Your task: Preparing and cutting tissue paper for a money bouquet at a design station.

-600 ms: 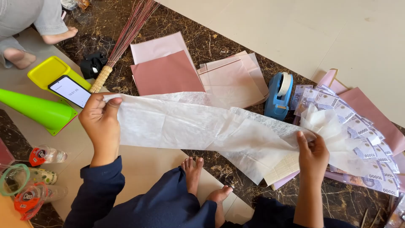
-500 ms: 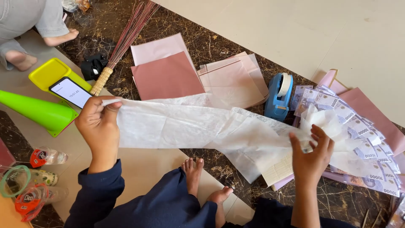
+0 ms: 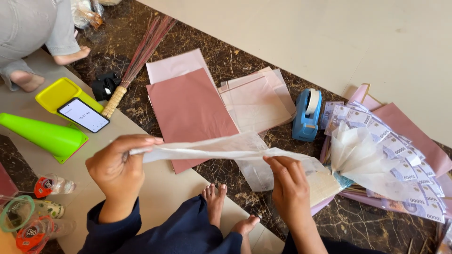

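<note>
Nearest the camera, the person's bare feet (image 3: pixel 221 207) rest on the floor between dark blue sleeves. Just above them both hands hold a strip of white tissue paper (image 3: pixel 207 148) stretched sideways in the air. The left hand (image 3: pixel 117 169) is curled nearly closed, thumb and fingers pinching the strip's left end. The right hand (image 3: pixel 289 181) is also closed in a pinch, fingertips gripping the paper near its middle, where it is gathered narrow. Past the right hand the paper spreads into a loose white fan (image 3: pixel 358 150) lying over a spread of banknotes (image 3: pixel 400 164) on pink sheets.

To the left, near the left hand, lie small plastic cups (image 3: pixel 28 221) with coloured lids, a bright green cone (image 3: pixel 42 134) on its side, and a phone (image 3: pixel 84 115) resting on a yellow tray (image 3: pixel 56 91).

Farther off, on the dark marbled floor (image 3: pixel 226 61), lie a dusty-rose paper sheet (image 3: pixel 188 110), paler pink sheets (image 3: pixel 256 99), a blue tape dispenser (image 3: pixel 307 115) and a stick broom (image 3: pixel 139 56). At the top left another person's bare feet (image 3: pixel 70 55) show.
</note>
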